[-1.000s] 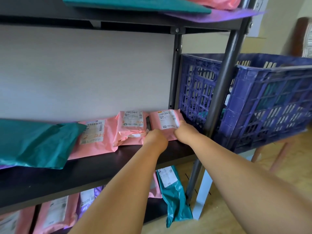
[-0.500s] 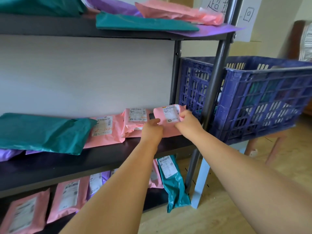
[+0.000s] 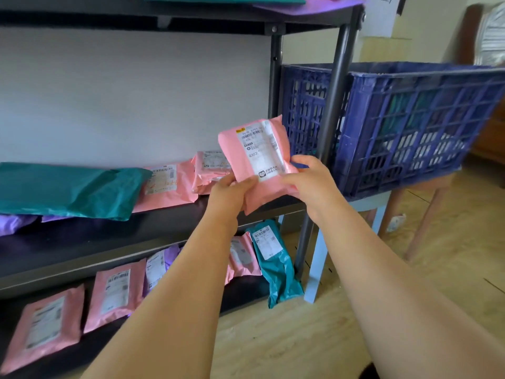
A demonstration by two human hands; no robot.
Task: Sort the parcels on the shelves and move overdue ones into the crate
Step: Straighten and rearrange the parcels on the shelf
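Observation:
I hold a small pink parcel (image 3: 246, 149) with a white label in both hands, lifted clear of the middle shelf (image 3: 153, 228) and tilted label-up. My left hand (image 3: 232, 192) grips its lower left edge, my right hand (image 3: 308, 184) its lower right edge. The blue slatted crate (image 3: 410, 124) stands just right of the shelf post, with parcels dimly visible inside. Two more pink parcels (image 3: 169, 184) lean against the back of the middle shelf, beside a large teal parcel (image 3: 68, 190).
A dark metal shelf post (image 3: 332, 110) rises between the held parcel and the crate. The crate rests on a stool (image 3: 366, 206) with wooden legs. The lower shelf holds several pink parcels (image 3: 112, 294) and a teal one (image 3: 273, 258). Wooden floor lies below right.
Both hands lifted the pink parcel off the middle shelf and raised it toward me, turning its label into view. The view shifted slightly.

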